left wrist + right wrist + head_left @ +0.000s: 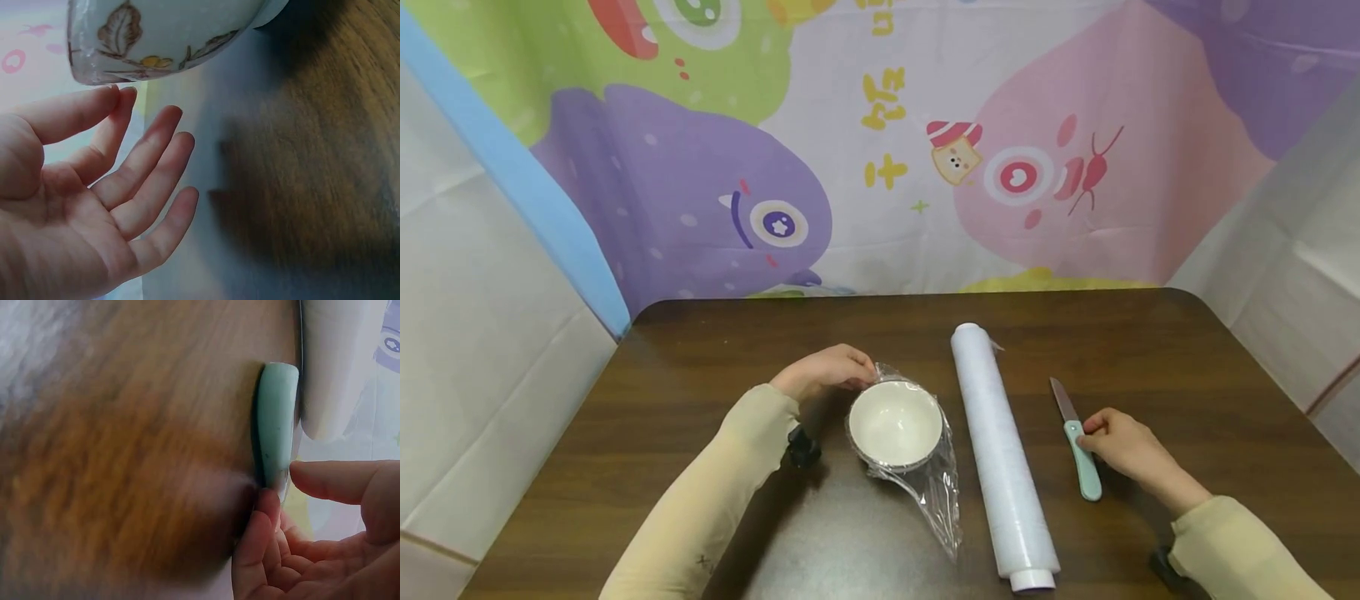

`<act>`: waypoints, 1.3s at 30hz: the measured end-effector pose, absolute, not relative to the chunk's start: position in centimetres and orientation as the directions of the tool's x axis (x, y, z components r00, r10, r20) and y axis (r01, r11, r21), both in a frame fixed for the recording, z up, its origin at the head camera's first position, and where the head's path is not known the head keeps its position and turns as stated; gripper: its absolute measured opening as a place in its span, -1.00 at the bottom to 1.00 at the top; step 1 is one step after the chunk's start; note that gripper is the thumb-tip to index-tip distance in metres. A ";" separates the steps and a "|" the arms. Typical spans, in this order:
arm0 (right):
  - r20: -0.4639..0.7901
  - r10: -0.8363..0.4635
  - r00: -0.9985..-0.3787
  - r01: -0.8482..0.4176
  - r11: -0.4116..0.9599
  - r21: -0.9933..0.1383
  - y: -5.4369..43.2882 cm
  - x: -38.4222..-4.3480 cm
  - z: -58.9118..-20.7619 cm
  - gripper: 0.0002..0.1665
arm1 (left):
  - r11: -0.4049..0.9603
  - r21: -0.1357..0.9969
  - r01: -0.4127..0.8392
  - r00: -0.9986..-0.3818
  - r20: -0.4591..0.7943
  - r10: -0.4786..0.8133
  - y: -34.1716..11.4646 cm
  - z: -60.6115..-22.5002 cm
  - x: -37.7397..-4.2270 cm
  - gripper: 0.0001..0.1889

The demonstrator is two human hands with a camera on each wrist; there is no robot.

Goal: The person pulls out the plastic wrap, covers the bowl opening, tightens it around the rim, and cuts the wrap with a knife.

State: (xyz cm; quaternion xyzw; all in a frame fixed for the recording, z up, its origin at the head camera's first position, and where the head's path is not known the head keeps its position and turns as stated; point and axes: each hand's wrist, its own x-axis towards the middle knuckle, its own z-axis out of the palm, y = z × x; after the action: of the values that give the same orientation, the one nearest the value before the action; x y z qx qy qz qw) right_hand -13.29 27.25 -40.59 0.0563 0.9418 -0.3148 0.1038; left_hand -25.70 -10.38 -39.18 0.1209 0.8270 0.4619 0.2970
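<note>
A white bowl [897, 423] stands on the table with clear cling film [942, 487] about its rim and trailing toward the near right. At its far left edge my left hand [831, 369] pinches the film between thumb and index finger. The left wrist view shows those fingertips meeting just beside the patterned bowl [156, 40], the other fingers spread loosely. On the right lies a knife [1081, 458] with a mint-green handle, its blade pointing away. My right hand [1127, 450] holds it near the blade end of the handle [277, 422], between thumb and fingers.
A long cling film roll [1003, 454] lies between the bowl and the knife, with a loose film end at its far tip. The dark wooden table [625, 467] ends at a cartoon-printed cloth [880, 242] behind it.
</note>
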 end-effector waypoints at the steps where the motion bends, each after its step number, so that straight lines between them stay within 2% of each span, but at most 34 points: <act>1: -0.221 0.038 -0.975 0.161 0.803 -0.573 27.2 -13.3 -40.5 -0.59 | 0.550 0.832 -0.074 -0.798 -0.380 0.468 -10.3 -39.3 -25.8 -0.84; 4: -0.136 0.032 -0.990 0.100 0.842 -0.530 26.6 -13.2 -40.2 -0.56 | 0.569 0.819 -0.071 -0.806 -0.383 0.451 -10.4 -40.0 -26.6 -0.82; 5: -0.093 0.030 -0.995 0.074 0.853 -0.516 26.2 -13.3 -40.0 -0.56 | 0.542 0.839 -0.056 -0.806 -0.359 0.471 -10.6 -41.3 -27.6 -0.82; 8: 0.061 0.014 -0.998 -0.018 0.869 -0.495 24.3 -13.4 -39.0 -0.59 | 0.547 0.835 -0.060 -0.853 -0.328 0.407 -10.6 -41.9 -28.4 -0.80; 11: 0.158 -0.024 -0.987 -0.107 0.834 -0.542 21.5 -13.2 -37.5 -0.67 | 0.560 0.828 -0.013 -0.927 -0.220 0.303 -10.1 -41.2 -28.1 -0.76; 12: 0.175 -0.042 -0.984 -0.135 0.816 -0.562 20.6 -13.1 -37.0 -0.68 | 0.589 0.808 -0.019 -0.950 -0.198 0.242 -9.6 -39.6 -27.1 -0.76; 15: 0.157 -0.097 -0.983 -0.177 0.731 -0.659 17.5 -12.4 -35.6 -0.67 | 0.611 0.783 0.117 -0.962 -0.062 0.265 -9.1 -37.7 -26.0 -0.76; 18: 0.061 -0.160 -0.985 -0.148 0.617 -0.773 14.9 -11.5 -34.8 -0.58 | 0.606 0.745 0.279 -0.910 0.004 0.414 -8.7 -36.1 -25.1 -0.78; 21: -0.055 -0.212 -0.976 -0.065 0.521 -0.851 12.9 -10.6 -34.6 -0.47 | 0.574 0.702 0.421 -0.806 0.000 0.592 -8.4 -35.4 -24.3 -0.76; 25: -0.151 -0.244 -0.958 0.025 0.454 -0.890 11.0 -10.1 -35.1 -0.32 | 0.522 0.685 0.508 -0.666 -0.072 0.743 -7.9 -35.6 -23.7 -0.69; 27: -0.178 -0.240 -0.954 0.059 0.434 -0.899 10.4 -10.1 -35.3 -0.26 | 0.514 0.678 0.525 -0.619 -0.111 0.778 -7.6 -36.0 -23.6 -0.66; 32: -0.230 -0.225 -0.947 0.135 0.370 -0.919 9.5 -10.5 -35.8 -0.25 | 0.540 0.670 0.509 -0.584 -0.192 0.789 -7.4 -37.4 -23.6 -0.64; 35: -0.251 -0.220 -0.943 0.170 0.328 -0.929 9.1 -10.7 -36.1 -0.26 | 0.537 0.706 0.462 -0.588 -0.210 0.781 -7.4 -38.1 -23.6 -0.65; 39: -0.282 -0.192 -0.940 0.219 0.297 -0.930 8.7 -11.1 -36.3 -0.23 | 0.547 0.727 0.415 -0.628 -0.206 0.751 -7.1 -38.8 -23.7 -0.65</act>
State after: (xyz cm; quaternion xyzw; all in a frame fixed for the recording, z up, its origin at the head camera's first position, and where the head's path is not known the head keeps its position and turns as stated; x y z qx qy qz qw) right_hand -11.06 8.74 -36.32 0.0085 0.7864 -0.5929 0.1732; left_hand -23.67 -7.10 -38.82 0.3467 0.8410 0.3264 0.2569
